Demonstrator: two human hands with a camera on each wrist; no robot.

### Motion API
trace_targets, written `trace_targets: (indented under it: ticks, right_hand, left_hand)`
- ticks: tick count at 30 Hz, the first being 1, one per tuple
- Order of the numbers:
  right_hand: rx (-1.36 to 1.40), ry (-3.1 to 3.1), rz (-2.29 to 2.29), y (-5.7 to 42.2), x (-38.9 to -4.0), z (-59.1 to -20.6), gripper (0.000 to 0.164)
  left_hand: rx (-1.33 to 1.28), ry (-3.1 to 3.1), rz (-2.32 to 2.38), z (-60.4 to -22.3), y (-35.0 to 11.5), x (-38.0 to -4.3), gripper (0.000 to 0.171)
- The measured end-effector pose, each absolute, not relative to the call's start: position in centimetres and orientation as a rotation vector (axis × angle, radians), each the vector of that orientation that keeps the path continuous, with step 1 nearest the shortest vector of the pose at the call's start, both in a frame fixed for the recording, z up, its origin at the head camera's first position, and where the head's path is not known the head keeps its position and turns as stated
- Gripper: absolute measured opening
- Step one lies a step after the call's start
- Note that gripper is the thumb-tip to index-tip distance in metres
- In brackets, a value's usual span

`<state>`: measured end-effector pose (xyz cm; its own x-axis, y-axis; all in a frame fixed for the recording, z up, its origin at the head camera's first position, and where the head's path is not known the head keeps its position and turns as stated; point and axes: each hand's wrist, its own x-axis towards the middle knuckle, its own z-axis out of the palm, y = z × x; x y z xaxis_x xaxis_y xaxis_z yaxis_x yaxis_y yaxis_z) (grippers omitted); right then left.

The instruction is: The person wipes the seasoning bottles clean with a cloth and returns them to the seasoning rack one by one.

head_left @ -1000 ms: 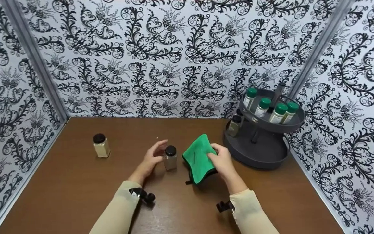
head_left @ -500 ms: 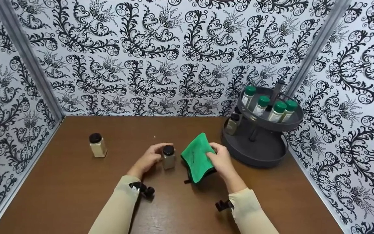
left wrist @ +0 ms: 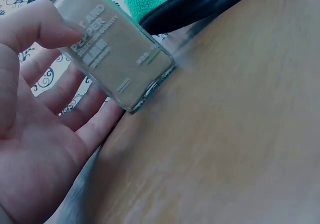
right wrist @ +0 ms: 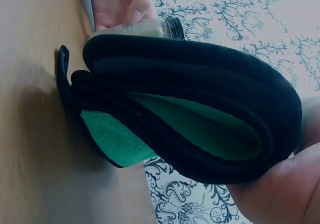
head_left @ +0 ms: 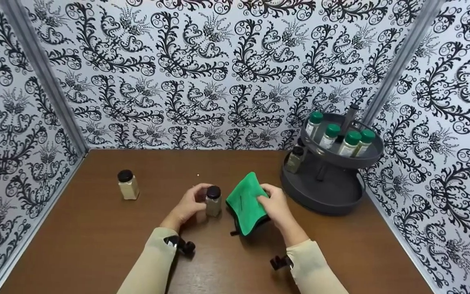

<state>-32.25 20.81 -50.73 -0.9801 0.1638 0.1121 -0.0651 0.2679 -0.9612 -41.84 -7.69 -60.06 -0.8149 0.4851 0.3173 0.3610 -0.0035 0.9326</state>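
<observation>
A square glass spice jar (head_left: 213,207) with a black lid stands mid-table. It holds a greyish-brown powder, and white print reading "pepper" shows in the left wrist view on the jar (left wrist: 107,48). My left hand (head_left: 189,205) grips it from the left, thumb on the near side and fingers behind. To the right, my right hand (head_left: 276,203) pinches a folded green cloth (head_left: 246,204) with black edging. From the right wrist, the folded cloth (right wrist: 200,129) shows its black border and a small loop, and it partly covers the jar.
Another black-lidded jar (head_left: 128,188) with pale contents stands on the table (head_left: 96,245) at left. A dark two-tier round rack (head_left: 329,204) stands at right. Several green-capped jars (head_left: 328,136) sit on its upper tier, with black-lidded jars (head_left: 294,160) below. Patterned walls enclose the back and sides.
My left fingers, spread beside the jar a second ago, have closed round it. The right hand with the cloth has shifted slightly left. The jar keeps about the same place.
</observation>
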Motion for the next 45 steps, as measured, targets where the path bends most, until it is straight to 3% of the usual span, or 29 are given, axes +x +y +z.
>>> trace_targets:
  ticks: [10, 21, 36, 45]
  right_hand:
    - [-0.043, -2.378, 1.776, 20.0, -31.9, -50.8, 0.031]
    - [0.034, -2.401, 1.829, 20.4, -32.1, -52.3, 0.03]
    - [0.124, -2.153, 1.723, 20.8, -30.8, -49.2, 0.027]
    - [0.332, -2.426, 1.282, 18.2, -30.6, -51.0, 0.034]
  left_hand:
    - [0.648, 2.3, 2.115, -59.9, -5.5, -39.8, 0.048]
    - [0.527, 2.361, 2.198, -60.5, -3.7, -38.5, 0.05]
    - [0.733, 2.329, 2.315, -56.8, -2.0, -36.2, 0.047]
    - [0.85, 2.393, 2.318, -54.8, -2.2, -35.2, 0.047]
